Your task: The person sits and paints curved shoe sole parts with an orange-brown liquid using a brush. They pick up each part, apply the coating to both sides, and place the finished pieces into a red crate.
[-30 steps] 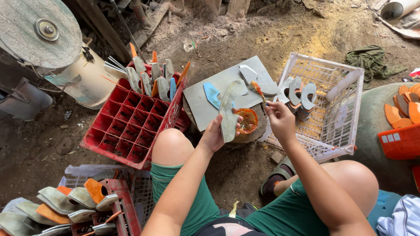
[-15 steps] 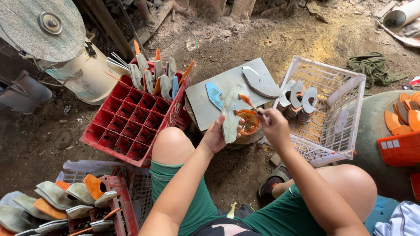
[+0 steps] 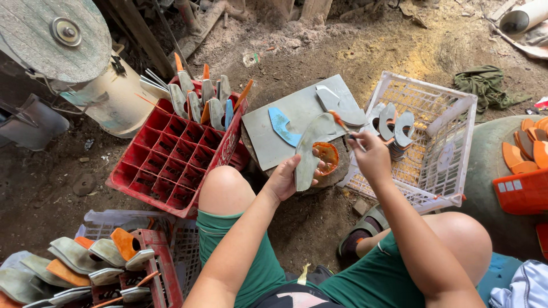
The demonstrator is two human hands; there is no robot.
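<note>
Grey-green curved sole piece, one item, was held upright in the left hand, fingers closed round its lower edge, at the centre of the view above a round stump. Right hand was at 3 o'clock of the piece, fingers pinched shut on a thin brush whose orange-tipped head touched the upper end of the piece.

Small bowl of orange glue, one, sat on the stump just behind the piece, at 4 o'clock of it and close under the right wrist. Risk noted: a low sweep of that wrist could tip or smear it.

Grey board, one, lay on the ground at 11 o'clock of the bowl, carrying a blue sole piece and a grey one. Risk noted: drips from the brush head could land on these or on the board.

Red crate, at 9 o'clock, held coated pieces standing on edge along its far rim. White basket, at 3 o'clock, held a short stack of grey pieces. Risk noted: wet faces set too near one another might stick together.

Grip on the held piece was by its bottom edge only; judged liable to pivot under brush pressure, giving an uneven coat or glue on the left thumb. Dirt floor all round: a dropped wet piece would likely pick up grit.
</note>
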